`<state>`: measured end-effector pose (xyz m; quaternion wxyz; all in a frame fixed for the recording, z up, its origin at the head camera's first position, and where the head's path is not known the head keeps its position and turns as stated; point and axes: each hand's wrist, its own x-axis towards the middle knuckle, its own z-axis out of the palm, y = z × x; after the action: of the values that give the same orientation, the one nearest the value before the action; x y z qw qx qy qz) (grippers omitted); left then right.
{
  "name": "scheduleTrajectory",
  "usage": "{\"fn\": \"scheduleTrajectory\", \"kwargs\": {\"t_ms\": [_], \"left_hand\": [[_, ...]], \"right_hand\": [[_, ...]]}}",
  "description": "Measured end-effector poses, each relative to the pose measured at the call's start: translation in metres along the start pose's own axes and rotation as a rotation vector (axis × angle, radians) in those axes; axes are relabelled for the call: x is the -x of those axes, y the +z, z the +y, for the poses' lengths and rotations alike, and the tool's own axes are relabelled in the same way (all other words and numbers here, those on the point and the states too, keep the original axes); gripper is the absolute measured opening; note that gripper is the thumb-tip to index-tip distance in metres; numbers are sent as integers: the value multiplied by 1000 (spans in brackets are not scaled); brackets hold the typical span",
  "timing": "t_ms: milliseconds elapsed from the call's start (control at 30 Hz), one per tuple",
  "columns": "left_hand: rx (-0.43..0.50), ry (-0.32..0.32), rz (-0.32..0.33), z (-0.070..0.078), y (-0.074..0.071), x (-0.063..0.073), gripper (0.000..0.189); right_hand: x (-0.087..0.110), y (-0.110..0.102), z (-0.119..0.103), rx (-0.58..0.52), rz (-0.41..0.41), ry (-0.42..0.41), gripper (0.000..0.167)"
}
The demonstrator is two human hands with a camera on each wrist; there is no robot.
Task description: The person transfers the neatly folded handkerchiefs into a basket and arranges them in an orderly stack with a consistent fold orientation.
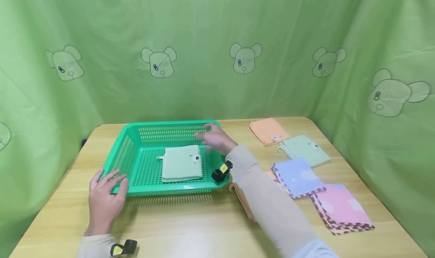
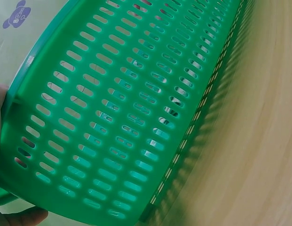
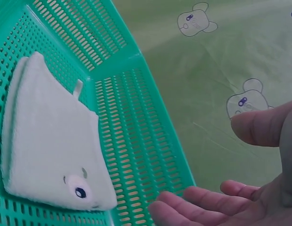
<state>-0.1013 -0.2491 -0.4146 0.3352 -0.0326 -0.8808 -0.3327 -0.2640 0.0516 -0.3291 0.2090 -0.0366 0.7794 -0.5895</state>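
A green plastic basket (image 1: 136, 192) with slotted walls sits on the table. Inside it lies a folded pale green towel (image 1: 181, 163) with a small embroidered face and a hanging loop. At the basket's front left corner, my left hand (image 1: 106, 201) grips the rim, with fingers over the left side and the thumb by the front edge. My right hand (image 1: 217, 138) is over the basket's right end, holding nothing. In the right wrist view its fingers (image 3: 207, 200) are extended and the thumb is spread away, with the towel lying to their left.
Right of the basket lie folded towels: orange (image 1: 268, 131), pale green (image 1: 304, 150), blue (image 1: 299, 177) and pink (image 1: 343, 209). Another orange towel (image 1: 245, 203) is partly hidden beneath my right forearm. A green curtain (image 1: 204, 95) with bear drawings surrounds the wooden table (image 1: 176, 228).
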Motion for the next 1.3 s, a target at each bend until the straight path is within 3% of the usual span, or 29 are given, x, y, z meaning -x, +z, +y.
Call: {"fn": "scheduleTrajectory", "kwargs": {"t_ms": [600,1300], "left_hand": [[1,25,23,-2,1,-1,23],[-4,23,13,-3,1,0,24]], "right_hand": [[12,-39,-5,-26,90,-80,56],[16,-103,16,-71,196,-79,60]]}}
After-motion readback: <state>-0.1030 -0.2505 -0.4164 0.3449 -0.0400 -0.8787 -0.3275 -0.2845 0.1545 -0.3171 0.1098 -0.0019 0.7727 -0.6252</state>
